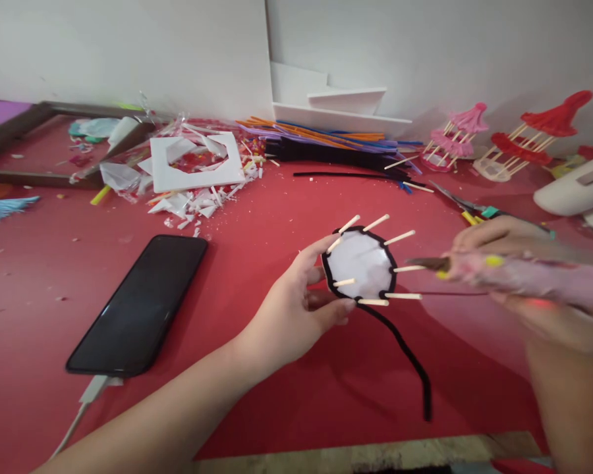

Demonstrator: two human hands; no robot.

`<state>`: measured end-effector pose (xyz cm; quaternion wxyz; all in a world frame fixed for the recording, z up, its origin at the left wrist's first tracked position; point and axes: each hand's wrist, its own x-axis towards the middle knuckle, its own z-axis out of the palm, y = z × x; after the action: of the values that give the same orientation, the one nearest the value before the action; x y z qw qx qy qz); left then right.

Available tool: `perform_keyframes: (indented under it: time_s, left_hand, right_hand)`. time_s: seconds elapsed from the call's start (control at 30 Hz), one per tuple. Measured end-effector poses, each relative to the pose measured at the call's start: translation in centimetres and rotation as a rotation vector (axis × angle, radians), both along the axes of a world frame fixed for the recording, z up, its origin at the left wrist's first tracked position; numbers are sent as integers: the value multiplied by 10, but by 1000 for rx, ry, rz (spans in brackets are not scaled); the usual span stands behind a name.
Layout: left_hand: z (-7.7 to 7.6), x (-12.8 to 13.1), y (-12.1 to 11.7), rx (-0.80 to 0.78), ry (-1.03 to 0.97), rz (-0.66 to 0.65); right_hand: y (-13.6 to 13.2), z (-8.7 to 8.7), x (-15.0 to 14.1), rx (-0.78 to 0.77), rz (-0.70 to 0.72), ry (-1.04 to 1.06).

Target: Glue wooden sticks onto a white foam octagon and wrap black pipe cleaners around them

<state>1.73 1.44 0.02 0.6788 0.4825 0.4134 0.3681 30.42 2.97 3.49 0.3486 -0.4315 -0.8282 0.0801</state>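
Observation:
My left hand (296, 309) grips a round white disc (363, 263) by its left edge, thumb at the front and fingers behind. Several short pale wooden sticks (400, 237) stand out around its rim. A black pipe cleaner (400, 342) winds along that rim, and its loose end hangs toward the lower right. In my right hand (538, 316) is a glue gun (534, 273) with a stained pinkish cover, slightly blurred. Its dark nozzle points left, at the tip of a stick on the disc's right side; whether they touch I cannot tell.
On the red table (257, 415) a phone (138, 306) lies on the left, with a cable attached. White foam scraps (197, 161) and a bundle of pipe cleaners (326, 141) lie behind. Scissors (469, 204), a pink model (454, 138) and a red model (528, 138) are back right.

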Motion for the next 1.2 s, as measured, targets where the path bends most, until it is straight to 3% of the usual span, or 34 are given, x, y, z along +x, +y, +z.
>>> perform_keyframes:
  time_s: [0.27,0.5,0.87,1.2]
  left_hand:
    - [-8,2,-3,222,160,-43]
    - [-10,4,-3,258,126,-89]
    - [-7,4,-2,277,103,-57]
    - [-7,3,-3,229,111,-62]
  right_hand:
    - [-16,6,-25,5,200,-86]
    - [-17,5,-32,-27,175,-127]
    - [-16,5,-35,-27,156,-141]
    - [-16,3,-37,-53,132,-119]
